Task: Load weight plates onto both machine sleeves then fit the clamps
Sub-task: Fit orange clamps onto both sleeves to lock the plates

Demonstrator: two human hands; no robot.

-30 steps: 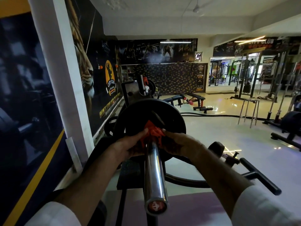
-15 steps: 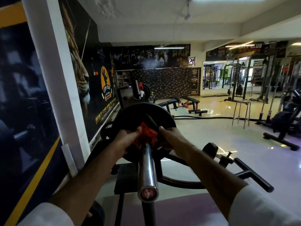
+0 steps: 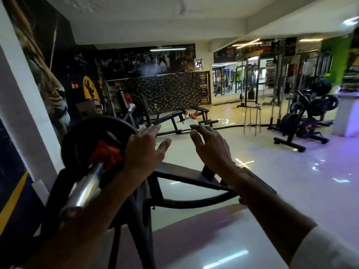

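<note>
Glossy pale floor tiles (image 3: 242,191), streaked with reflected light, are spread beneath a black machine frame (image 3: 186,176) at the near edge of a gym hall. Nearest the camera, a chrome sleeve (image 3: 85,188) is seen running up and away to the left, its near end blurred. A red clamp (image 3: 105,153) is fitted around that sleeve, pressed against the face of a black weight plate (image 3: 93,136) already loaded on it. The left hand (image 3: 144,150) is held with fingers spread and nothing grasped; it lies just to the right of the clamp and overlaps the plate's right edge, though whether the palm touches the plate cannot be told. The right hand (image 3: 210,147) is raised further right, well clear of sleeve, clamp and plate, its fingers loosely curled and empty. White cuffs are visible at both forearms.

Beyond the hands, a black adjustable bench (image 3: 174,118) is set on the floor, with a metal stool (image 3: 252,118) to its right. Further right, a plate-loaded machine (image 3: 308,117) is seen carrying dark discs. Along the left wall a tiger mural (image 3: 52,90) is displayed. At the far end, a patterned dark wall panel (image 3: 171,90) and mirrored cable stations are dimly made out under strip lights.
</note>
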